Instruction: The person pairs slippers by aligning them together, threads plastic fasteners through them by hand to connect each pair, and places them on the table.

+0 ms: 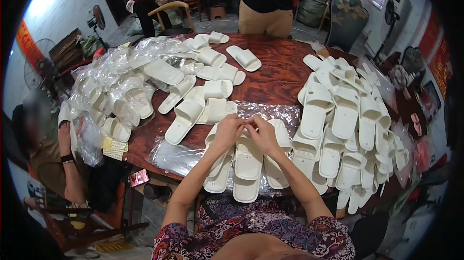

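My left hand (227, 132) and my right hand (262, 134) meet over the near edge of the table, fingertips pinched together on the thin edge of a clear plastic bag (270, 112). Directly under them lie several white slippers (247, 161) on a stack of clear bags. What exactly sits between my fingers is too small to make out beyond the film.
A large heap of white slippers (345, 120) covers the right of the dark wooden table (275, 79). Loose slippers (193, 110) and bagged ones (121, 91) fill the left. A seated person (53, 158) is at left, two people stand at the far side.
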Available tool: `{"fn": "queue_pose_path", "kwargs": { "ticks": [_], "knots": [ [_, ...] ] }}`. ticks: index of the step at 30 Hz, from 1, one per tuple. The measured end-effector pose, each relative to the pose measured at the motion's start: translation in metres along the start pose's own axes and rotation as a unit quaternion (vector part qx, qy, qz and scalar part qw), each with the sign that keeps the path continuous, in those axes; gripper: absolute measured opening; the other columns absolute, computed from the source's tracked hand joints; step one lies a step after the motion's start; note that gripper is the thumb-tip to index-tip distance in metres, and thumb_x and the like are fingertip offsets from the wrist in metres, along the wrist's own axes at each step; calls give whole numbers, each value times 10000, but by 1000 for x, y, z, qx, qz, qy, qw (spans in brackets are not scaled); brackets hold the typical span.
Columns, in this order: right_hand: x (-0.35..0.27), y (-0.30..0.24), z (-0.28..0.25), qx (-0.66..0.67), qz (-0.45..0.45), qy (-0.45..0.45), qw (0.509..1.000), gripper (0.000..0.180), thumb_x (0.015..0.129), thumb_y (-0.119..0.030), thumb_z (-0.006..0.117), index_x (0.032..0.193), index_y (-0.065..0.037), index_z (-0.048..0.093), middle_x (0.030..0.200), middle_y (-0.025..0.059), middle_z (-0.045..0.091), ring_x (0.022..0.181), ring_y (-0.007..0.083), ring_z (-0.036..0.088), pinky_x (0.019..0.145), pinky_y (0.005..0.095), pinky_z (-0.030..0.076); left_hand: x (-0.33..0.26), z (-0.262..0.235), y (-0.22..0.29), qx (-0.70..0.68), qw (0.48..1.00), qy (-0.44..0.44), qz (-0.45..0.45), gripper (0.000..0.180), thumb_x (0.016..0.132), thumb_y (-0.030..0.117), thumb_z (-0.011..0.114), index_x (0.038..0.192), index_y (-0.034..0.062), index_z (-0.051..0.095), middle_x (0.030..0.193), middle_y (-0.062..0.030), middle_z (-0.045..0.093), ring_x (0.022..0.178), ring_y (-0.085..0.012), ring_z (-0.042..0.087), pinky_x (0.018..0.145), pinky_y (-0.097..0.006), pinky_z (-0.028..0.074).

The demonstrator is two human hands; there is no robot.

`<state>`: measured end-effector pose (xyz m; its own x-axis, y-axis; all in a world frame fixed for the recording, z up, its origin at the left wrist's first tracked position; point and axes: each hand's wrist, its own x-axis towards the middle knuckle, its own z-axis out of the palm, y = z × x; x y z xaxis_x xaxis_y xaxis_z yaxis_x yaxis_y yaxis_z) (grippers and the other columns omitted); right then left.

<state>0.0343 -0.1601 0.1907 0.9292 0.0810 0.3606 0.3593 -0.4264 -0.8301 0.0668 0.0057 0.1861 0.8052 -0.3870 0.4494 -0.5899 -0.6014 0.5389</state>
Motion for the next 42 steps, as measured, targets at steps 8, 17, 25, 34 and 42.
{"fn": "queue_pose_path", "kwargs": {
  "ticks": [8, 17, 25, 34, 42],
  "knots": [
    [8, 16, -6, 42, 48, -10, 998, 168, 944, -165, 652, 1045, -31, 660, 833, 92, 697, 710, 151, 646, 654, 304, 510, 0, 5, -17, -149, 988, -2, -47, 200, 890, 130, 702, 1051, 17, 736, 932, -152, 740, 812, -234, 710, 719, -338, 549],
    [4, 26, -16, 91, 53, 5, 994, 224, 958, -124, 645, 1162, -35, 670, 899, 40, 689, 777, 95, 625, 706, 258, 508, 3, 1, -15, -185, 978, -3, -98, 190, 893, 141, 712, 1039, 30, 763, 947, -108, 757, 834, -171, 708, 734, -312, 559],
    [-3, 21, -13, 48, 31, 18, 998, 152, 947, -117, 651, 1039, 3, 671, 905, 60, 678, 758, 113, 634, 716, 262, 511, -5, -2, 2, -175, 981, 22, -85, 174, 848, 134, 722, 989, 48, 777, 948, -151, 739, 802, -285, 701, 712, -371, 551],
    [0, 20, -8, -36, 12, -14, 999, 145, 921, -119, 643, 971, 12, 612, 908, 112, 655, 793, 206, 665, 728, 324, 535, -8, 5, -3, -120, 989, 36, -80, 128, 820, 132, 731, 923, 81, 788, 926, -131, 733, 870, -310, 675, 797, -404, 521],
    [-7, 19, -12, -18, -11, 32, 999, 218, 944, -123, 669, 1125, -2, 654, 981, 83, 657, 801, 153, 657, 728, 289, 536, -1, 1, -9, -151, 984, -16, -98, 198, 874, 128, 702, 1045, 57, 771, 971, -125, 740, 865, -246, 715, 774, -344, 563]
  ]
}}
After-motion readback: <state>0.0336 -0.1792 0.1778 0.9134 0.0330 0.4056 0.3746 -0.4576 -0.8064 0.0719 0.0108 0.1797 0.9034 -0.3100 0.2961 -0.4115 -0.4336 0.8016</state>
